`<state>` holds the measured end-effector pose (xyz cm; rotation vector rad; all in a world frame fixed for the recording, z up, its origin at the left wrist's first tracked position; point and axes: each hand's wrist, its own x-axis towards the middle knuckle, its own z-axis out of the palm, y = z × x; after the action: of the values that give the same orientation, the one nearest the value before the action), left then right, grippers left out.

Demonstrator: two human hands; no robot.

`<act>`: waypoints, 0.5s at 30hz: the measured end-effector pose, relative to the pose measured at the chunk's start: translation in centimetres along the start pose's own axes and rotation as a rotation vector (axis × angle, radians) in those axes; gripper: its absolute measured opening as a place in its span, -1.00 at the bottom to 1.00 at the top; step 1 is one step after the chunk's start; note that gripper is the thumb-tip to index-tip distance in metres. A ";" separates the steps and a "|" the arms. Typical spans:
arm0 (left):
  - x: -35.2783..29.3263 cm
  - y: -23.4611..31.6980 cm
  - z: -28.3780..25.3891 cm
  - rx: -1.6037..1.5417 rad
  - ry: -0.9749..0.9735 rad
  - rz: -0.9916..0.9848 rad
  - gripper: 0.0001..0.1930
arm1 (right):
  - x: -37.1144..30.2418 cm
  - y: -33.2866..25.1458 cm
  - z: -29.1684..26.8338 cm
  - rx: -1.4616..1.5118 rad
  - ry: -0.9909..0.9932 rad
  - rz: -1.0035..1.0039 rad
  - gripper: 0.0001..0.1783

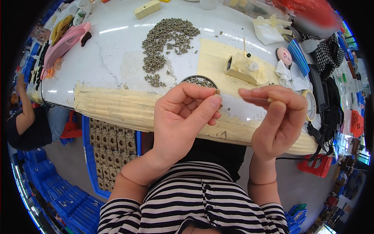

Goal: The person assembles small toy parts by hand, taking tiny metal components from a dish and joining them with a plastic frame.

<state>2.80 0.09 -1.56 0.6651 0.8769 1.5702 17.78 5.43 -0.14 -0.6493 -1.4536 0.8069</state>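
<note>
My left hand is closed in a pinch above the near edge of the table. A tiny brownish metal part shows between its thumb and index fingertip. Level with it on the right, my right hand has its thumb and fingers drawn together; whatever they hold is too small and blurred to name. Just beyond my left hand stands a round dish of small metal parts, partly hidden by my fingers. A large heap of the same small metal parts lies farther back on the white table.
A tape-covered box with a white cap stands on yellow paper. Tape rolls, cloths and bags crowd the right side. A pink basket lies at the left. Below the table edge sits a blue crate of metal housings. Another person is at far left.
</note>
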 end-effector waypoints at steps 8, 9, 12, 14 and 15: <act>0.1 -0.2 0.0 0.030 0.013 0.038 -0.87 | 3.8 1.5 -2.3 -0.782 -0.025 -0.298 -0.95; 0.1 -0.2 0.1 0.033 0.011 0.038 -0.87 | 4.0 1.8 -2.3 -0.813 -0.038 -0.304 -0.94; 0.1 -0.1 0.2 0.042 0.014 0.035 -0.87 | 3.9 2.6 -2.4 -0.903 -0.085 -0.300 -0.90; 0.0 -0.1 0.2 0.043 0.020 0.036 -0.87 | 3.7 2.9 -2.5 -0.958 -0.088 -0.332 -0.90; 0.0 -0.1 0.2 0.041 0.024 0.038 -0.87 | 3.8 2.9 -2.4 -0.984 -0.090 -0.350 -0.89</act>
<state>3.04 0.10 -1.50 0.6971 0.9205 1.6011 19.75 10.38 -0.32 -1.0393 -1.9568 -0.2130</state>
